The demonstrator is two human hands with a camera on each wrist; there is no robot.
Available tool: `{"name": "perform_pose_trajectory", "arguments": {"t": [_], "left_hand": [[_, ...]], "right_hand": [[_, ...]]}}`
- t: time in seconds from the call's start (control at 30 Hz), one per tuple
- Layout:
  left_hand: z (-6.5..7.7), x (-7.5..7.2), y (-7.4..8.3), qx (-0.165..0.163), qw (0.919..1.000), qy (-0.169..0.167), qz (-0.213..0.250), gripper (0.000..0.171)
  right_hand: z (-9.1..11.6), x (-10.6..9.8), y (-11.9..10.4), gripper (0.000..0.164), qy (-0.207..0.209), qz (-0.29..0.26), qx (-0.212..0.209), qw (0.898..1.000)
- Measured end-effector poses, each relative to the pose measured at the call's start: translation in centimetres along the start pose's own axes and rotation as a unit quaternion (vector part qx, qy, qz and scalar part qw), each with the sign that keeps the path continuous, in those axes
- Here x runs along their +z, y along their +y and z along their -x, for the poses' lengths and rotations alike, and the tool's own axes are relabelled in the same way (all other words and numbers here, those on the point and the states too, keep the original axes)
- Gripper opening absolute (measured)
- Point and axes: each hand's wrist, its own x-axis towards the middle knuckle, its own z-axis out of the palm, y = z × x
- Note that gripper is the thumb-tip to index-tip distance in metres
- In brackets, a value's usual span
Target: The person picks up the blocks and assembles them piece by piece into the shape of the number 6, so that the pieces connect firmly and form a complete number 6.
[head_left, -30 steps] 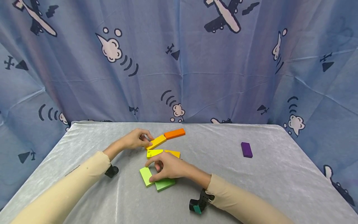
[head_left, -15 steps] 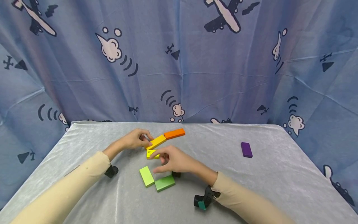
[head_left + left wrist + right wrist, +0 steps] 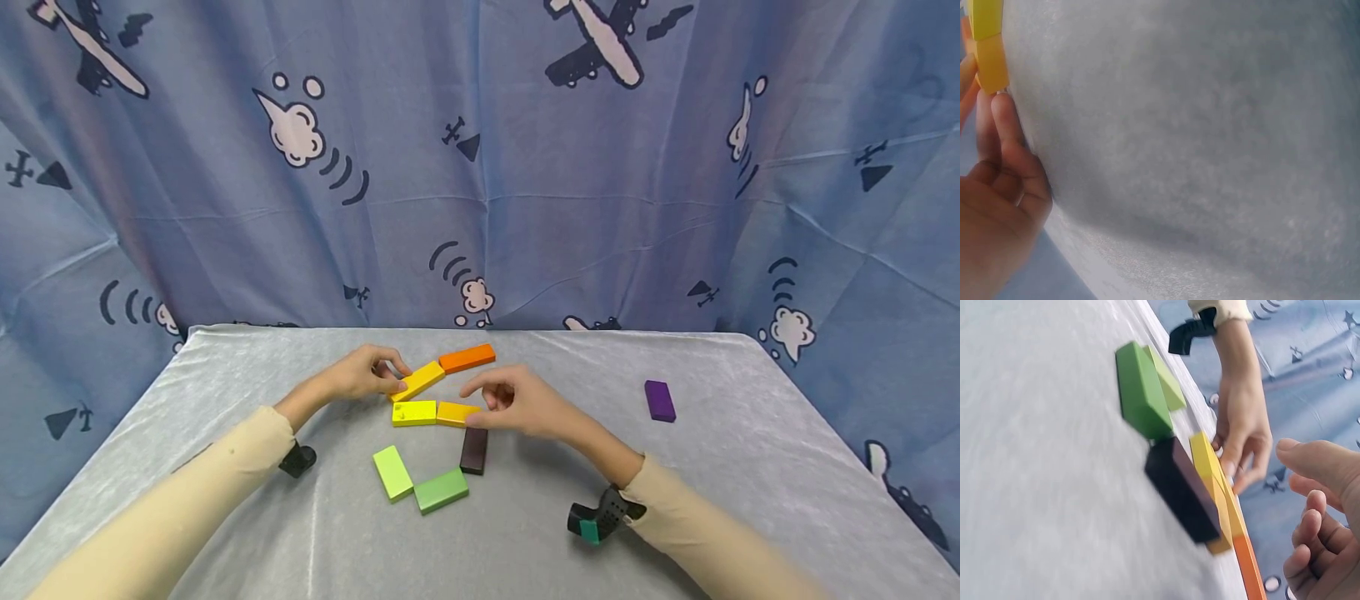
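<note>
My left hand (image 3: 363,372) pinches the near left end of an amber block (image 3: 422,380), whose far end meets an orange block (image 3: 467,358). In the left wrist view, its fingertips are right at the end of a yellow-orange block (image 3: 992,65). My right hand (image 3: 528,402) hovers with thumb and fingers apart, holding nothing. Its thumb overlaps a second amber block (image 3: 453,414), set end to end with a yellow block (image 3: 414,413). From there the row bends through a dark brown block (image 3: 474,452), a green block (image 3: 441,491) and a lime block (image 3: 393,473).
A purple block (image 3: 660,401) lies alone on the right side of the pale cloth-covered table (image 3: 600,467). Behind the table's back edge hangs a blue curtain (image 3: 570,208) printed with airplanes. A black camera (image 3: 600,513) is strapped at my right wrist.
My right hand has moved away from the lime and green blocks, back and to the right, uncovering the dark brown block. My left hand has stayed at the amber block.
</note>
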Motion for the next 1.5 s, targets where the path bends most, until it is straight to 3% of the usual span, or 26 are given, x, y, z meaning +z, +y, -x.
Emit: {"name": "perform_pose_trajectory", "arguments": {"t": [0.37,0.7,1.17,1.5], "left_hand": [[-0.1,0.0,-0.2,-0.003,1.0000,-0.003,-0.002,0.017],[-0.1,0.0,-0.3,0.001,1.0000,-0.004,-0.002,0.017],[-0.1,0.0,-0.3,0.001,1.0000,-0.002,-0.006,0.017],[-0.1,0.0,-0.4,-0.001,0.9999,-0.003,-0.011,0.017]], "right_hand": [[3.7,-4.5,1.8,0.032,0.040,0.024,0.043,0.998],[7.6,-8.7,3.2,0.030,0.086,0.039,0.043,0.995],[12.2,-13.4,4.9,0.033,0.127,0.129,0.088,0.979],[14.7,-15.6,6.9,0.037,0.148,0.173,0.079,0.971]]}}
